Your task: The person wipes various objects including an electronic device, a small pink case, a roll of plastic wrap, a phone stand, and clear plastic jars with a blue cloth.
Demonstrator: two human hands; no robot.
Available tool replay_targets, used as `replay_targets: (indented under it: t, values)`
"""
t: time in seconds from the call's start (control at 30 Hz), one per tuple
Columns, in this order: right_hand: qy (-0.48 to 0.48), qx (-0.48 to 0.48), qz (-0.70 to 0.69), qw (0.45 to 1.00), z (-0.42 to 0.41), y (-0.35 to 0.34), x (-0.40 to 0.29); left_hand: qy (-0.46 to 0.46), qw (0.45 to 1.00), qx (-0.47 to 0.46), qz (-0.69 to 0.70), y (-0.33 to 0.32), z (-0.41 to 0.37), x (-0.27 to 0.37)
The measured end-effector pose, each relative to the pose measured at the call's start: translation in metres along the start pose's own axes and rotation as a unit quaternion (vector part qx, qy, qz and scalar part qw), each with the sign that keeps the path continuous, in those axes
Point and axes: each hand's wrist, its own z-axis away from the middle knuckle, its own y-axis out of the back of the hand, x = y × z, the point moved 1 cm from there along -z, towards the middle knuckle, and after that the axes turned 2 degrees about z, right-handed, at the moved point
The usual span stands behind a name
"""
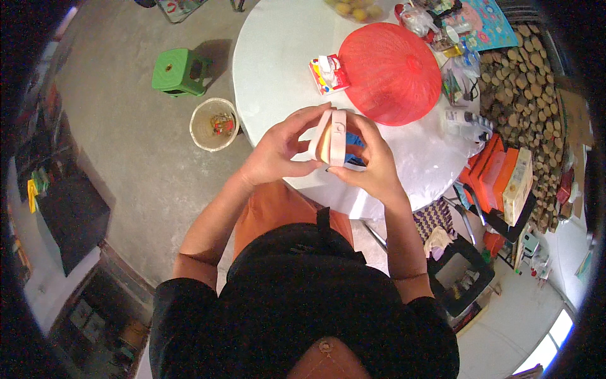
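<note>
Between both hands, above the near edge of the round table, is a small pale pink case or block in two parts (338, 137). Its two parts stand slightly apart at the top, and something yellowish shows in the gap. My left hand (284, 147) grips the left part, thumb at the lower edge. On the other side, my right hand (371, 156) holds the right part with its fingers curled behind. A blue thing (354, 144) lies behind the right fingers, mostly hidden; I cannot tell what it is.
On the white-covered round table (279, 57) are a red mesh food cover (388, 71), a tissue pack (329, 76) and a bowl of yellow fruit (355, 9). Bottles (466, 125) crowd its right side. A green stool (175, 71) and a waste bin (214, 125) stand at left.
</note>
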Motion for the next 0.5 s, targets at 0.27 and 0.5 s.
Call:
replay_targets:
  t: [0.27, 0.5]
  values:
    - [-0.102, -0.015, -0.142, 0.984, 0.006, 0.016, 0.014, 0.130, 0.951, 0.023, 0.281, 0.001, 0.008, -0.013]
    - [-0.227, -0.007, -0.309, 0.924, 0.006, 0.013, 0.030, 0.191, 0.895, 0.067, 0.397, -0.011, 0.014, -0.019]
